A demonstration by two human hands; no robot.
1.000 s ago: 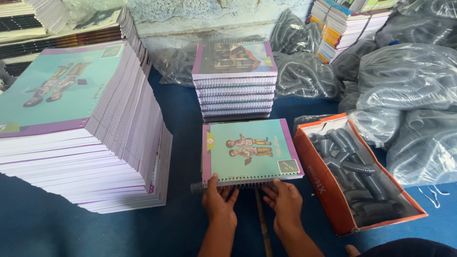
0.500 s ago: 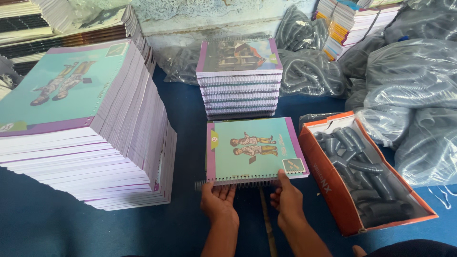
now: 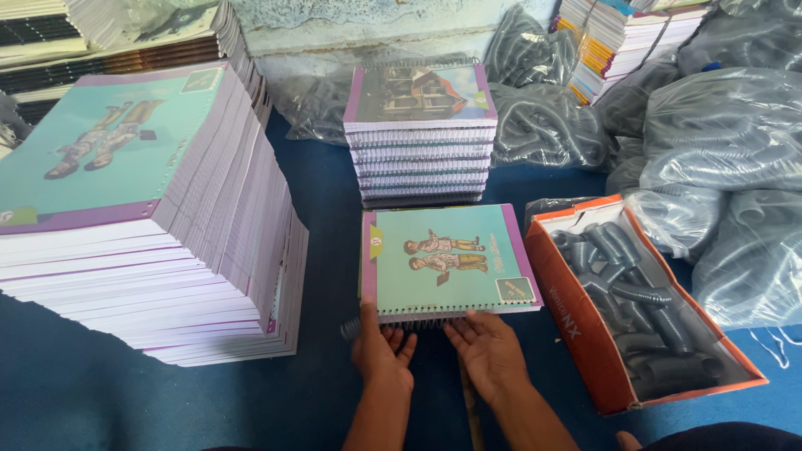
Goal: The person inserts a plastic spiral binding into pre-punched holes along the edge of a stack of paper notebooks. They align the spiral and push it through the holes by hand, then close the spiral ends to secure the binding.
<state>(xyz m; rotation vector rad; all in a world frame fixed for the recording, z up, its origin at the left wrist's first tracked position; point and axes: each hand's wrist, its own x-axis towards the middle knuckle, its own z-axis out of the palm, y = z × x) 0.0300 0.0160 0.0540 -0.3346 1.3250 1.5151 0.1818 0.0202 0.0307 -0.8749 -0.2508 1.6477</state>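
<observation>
A teal and purple notebook (image 3: 447, 260) lies flat on the blue surface, its spiral-bound edge toward me. A dark wire spiral (image 3: 401, 321) runs along that near edge. My left hand (image 3: 382, 351) rests at the edge's left part, thumb up against the cover corner, fingers on the spiral. At the right part of the same edge is my right hand (image 3: 487, 351), with fingers spread and touching the spiral. Neither hand has the notebook lifted.
A tall stack of unbound notebooks (image 3: 142, 225) stands at left. A shorter stack of spiral-bound notebooks (image 3: 422, 138) sits behind. An orange box of dark spiral coils (image 3: 643, 301) lies at right. Plastic bags of coils (image 3: 727, 167) fill the right and back.
The view has shifted slightly. Both hands stay at the notebook's near edge, working along the spiral; the notebook has not visibly moved.
</observation>
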